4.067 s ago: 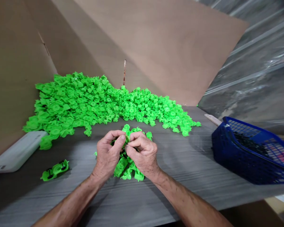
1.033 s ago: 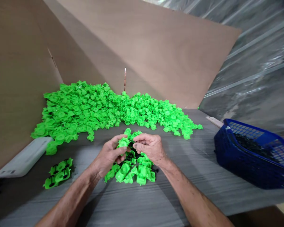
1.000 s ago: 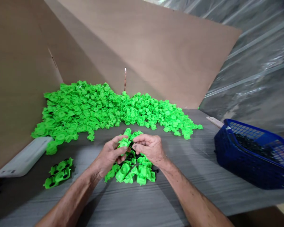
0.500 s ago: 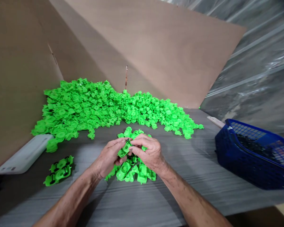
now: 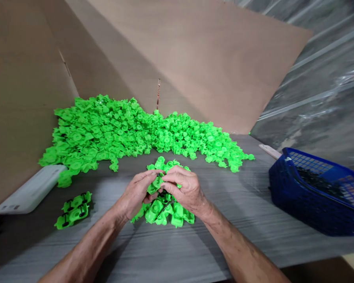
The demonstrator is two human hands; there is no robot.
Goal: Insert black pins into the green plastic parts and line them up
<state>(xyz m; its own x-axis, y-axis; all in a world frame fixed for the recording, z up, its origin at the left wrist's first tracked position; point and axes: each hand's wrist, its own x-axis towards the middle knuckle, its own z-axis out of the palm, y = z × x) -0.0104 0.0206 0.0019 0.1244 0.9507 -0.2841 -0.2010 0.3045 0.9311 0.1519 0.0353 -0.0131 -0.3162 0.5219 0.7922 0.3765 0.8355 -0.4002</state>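
Note:
A green plastic toy car body [image 5: 155, 184] is gripped in my left hand [image 5: 138, 190], thumb on top and fingers curled beneath. My right hand [image 5: 184, 188] meets it from the right, fingertips pinched together at its edge; whatever sits between them is hidden. A dark bit shows at the body's upper end. Under both hands lies a small heap of similar green car bodies [image 5: 177, 214], with some black parts among them. To the left, two green toy cars [image 5: 73, 210] rest wheels up, with black wheel axles fitted.
A large pile of green car bodies [image 5: 106, 129] spreads along the back board [image 5: 194, 59]. A blue basket [image 5: 306, 204] with black parts [image 5: 318, 181] stands at right. A white box-like device [image 5: 31, 190] lies at left, and a pale flat object [image 5: 270, 151] lies behind the basket.
Both hands stay over the small heap on the same car body, with only slight finger movement. The black bits near the right fingertips show less now. The view has shifted slightly.

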